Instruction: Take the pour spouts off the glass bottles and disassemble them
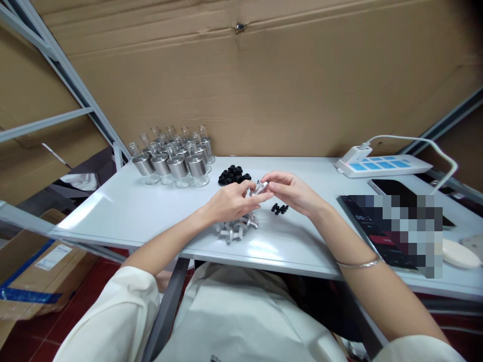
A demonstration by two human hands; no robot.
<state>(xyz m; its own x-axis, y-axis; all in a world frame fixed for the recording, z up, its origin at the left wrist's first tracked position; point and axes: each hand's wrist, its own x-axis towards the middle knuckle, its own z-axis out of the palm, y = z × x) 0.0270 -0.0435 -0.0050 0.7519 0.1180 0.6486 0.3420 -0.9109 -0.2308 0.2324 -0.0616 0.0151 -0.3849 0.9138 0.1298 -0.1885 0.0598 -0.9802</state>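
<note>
Between both hands, above the table, is a small silver-grey pourer spout (258,188). My left hand (234,200) grips it with thumb and fingers from the left. From the right, the fingertips of my right hand (292,190) pinch its other end; whether they hold a tiny extra part is hidden. Below my left hand lies a pile of similar silver-grey spouts (236,231), partly covered by the hand. Small black pieces (279,209) sit in a cluster under my right hand. Behind my left hand is a heap of larger black round stoppers (231,175).
Several glass bottles with metal sleeves (179,168) stand at the back left of the white table (124,211). At right are a power strip (388,166) with a white cable, a tablet (372,231), a phone (407,196) and a round cream object (458,254). Cardboard (264,85) walls the back.
</note>
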